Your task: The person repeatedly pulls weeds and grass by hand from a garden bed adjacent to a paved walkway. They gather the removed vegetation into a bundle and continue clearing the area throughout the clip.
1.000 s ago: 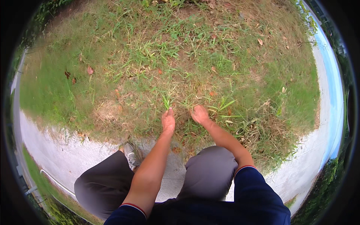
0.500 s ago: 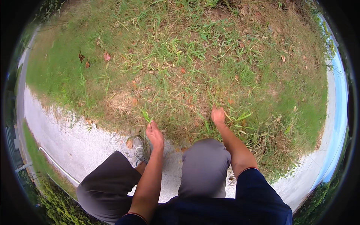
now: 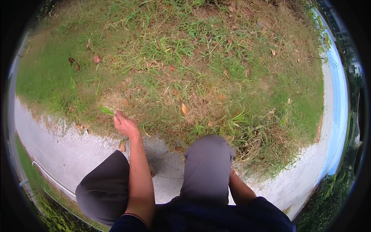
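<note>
My left hand [image 3: 124, 123] is closed around a small tuft of green grass [image 3: 105, 110], whose blades stick out past the fingertips to the left. It hovers near the border between grass and pavement. My right forearm [image 3: 240, 188] reaches in behind my bent right knee [image 3: 208, 160], which hides the hand and its fingers, so whatever it holds is out of sight. Beyond the knee lies a heap of loose green and dry grass [image 3: 261, 145], spilling over the pavement edge.
A grassy slope [image 3: 166, 50] with dry patches and scattered brown leaves [image 3: 184, 109] fills the far side. Pale pavement [image 3: 58, 135] curves along the near side, under my feet. My left knee [image 3: 103, 187] is bent at the lower left.
My left hand has moved left with the grass tuft. My right hand has drawn back from the grass and gone behind the knee. The view has shifted slightly.
</note>
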{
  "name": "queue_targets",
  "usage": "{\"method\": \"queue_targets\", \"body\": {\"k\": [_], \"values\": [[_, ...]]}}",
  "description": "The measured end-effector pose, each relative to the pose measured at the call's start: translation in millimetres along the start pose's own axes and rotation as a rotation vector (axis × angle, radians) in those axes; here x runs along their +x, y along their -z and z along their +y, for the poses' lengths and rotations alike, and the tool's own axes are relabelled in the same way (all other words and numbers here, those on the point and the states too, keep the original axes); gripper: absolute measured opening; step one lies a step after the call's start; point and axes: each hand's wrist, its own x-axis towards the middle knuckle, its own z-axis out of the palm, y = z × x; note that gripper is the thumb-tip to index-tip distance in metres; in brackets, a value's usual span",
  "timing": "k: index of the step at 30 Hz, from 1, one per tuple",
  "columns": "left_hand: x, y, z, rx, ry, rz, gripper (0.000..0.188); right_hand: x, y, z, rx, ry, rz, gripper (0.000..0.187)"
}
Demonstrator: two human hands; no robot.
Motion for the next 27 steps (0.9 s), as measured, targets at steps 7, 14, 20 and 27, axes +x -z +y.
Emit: {"method": "queue_targets", "body": {"k": [7, 14, 20, 27], "values": [[-48.0, -50.5, 87.6, -0.195, 0.071, -0.172, 0.038, 29.1, 88.0, -16.8, 0.080, 0.086, -0.171, 0.035], [-44.9, -63.5, 164.9, -0.215, -0.251, -0.313, 0.034, 81.5, 7.3, -72.8, -0.750, 0.371, -0.147, 0.078], [-135.5, -47.7, -8.8, 0.864, -0.275, -1.222, 0.030, 100.2, -25.7, -42.7, -0.659, 0.393, -0.342, 0.056], [-215.2, -67.5, -95.5, 1.208, -0.650, -1.469, 0.052, 148.2, -42.3, 76.3, 1.735, -0.115, -0.965, 0.028]]}}
